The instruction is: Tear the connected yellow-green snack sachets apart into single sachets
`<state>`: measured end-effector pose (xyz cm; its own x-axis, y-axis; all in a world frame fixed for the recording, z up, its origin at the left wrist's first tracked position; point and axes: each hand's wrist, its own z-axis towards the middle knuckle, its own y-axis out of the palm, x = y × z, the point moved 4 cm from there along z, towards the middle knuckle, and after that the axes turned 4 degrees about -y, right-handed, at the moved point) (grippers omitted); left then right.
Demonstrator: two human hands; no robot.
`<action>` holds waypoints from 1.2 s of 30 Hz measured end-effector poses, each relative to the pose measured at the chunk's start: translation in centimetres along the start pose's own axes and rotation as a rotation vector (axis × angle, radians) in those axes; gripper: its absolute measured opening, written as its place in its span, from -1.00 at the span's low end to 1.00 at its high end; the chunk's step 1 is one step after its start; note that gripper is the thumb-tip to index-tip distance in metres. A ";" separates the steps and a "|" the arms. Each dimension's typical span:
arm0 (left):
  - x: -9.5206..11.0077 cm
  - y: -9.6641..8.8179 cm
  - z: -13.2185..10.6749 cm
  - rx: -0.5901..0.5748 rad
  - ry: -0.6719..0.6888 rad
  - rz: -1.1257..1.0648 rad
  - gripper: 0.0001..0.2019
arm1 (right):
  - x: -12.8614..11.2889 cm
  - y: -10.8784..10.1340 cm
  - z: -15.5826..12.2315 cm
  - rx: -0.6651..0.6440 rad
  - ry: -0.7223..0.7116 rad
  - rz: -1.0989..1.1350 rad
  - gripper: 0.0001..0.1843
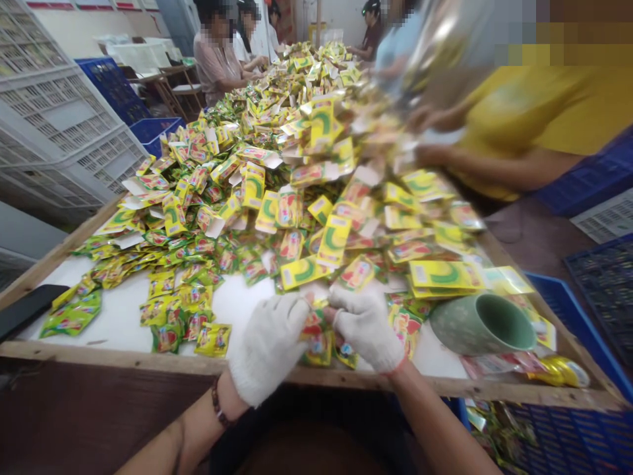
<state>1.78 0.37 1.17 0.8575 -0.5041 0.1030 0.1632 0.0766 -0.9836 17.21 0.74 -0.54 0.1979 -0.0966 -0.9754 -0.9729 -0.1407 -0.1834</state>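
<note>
Both my hands wear white knit gloves and meet near the table's front edge. My left hand (270, 343) and my right hand (366, 326) are closed together on a small bunch of yellow-green sachets (316, 336) held between them. A huge heap of the same yellow, green and red sachets (277, 191) covers the white table top (123, 316) and runs away toward the far end. Loose sachets (198, 316) lie just left of my left hand.
A green mug (482, 324) lies on its side right of my right hand. A dark phone (27, 307) rests at the left edge. Blue crates (568, 435) stand at right, white crates (54, 125) at left. Other people work along the table; one in yellow (534, 125) is close.
</note>
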 end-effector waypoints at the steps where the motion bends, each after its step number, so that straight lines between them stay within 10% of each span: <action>1: -0.2 0.0 0.1 0.004 -0.024 -0.005 -0.53 | 0.3 0.2 -0.1 -0.037 0.061 0.077 -0.87; 11: 0.1 -0.3 0.3 0.007 -0.056 -0.179 -0.57 | 0.4 1.6 -1.0 -0.424 0.121 0.241 -0.70; 17: -1.6 -0.6 0.1 -0.225 -0.336 -1.051 -0.67 | -0.8 1.0 0.4 -0.071 -0.145 0.072 -0.88; 21: -2.1 -0.2 -0.1 -0.120 -0.553 -1.547 -0.51 | -0.6 1.1 0.0 0.239 -0.274 0.183 -0.81; 26: -2.1 0.2 -0.5 -0.023 -0.585 -1.686 -0.26 | 0.5 3.0 -0.1 0.106 -0.170 0.434 -0.61; 36: -3.9 0.4 -1.6 -0.296 -0.438 -1.685 -0.67 | -0.7 2.8 -0.7 -0.149 -0.127 0.227 -0.72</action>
<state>-2.22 0.98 0.10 -0.0703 0.3867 0.9195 0.8831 -0.4046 0.2377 14.40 -0.30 -0.29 -0.0486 -0.0198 -0.9986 -0.9605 -0.2735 0.0522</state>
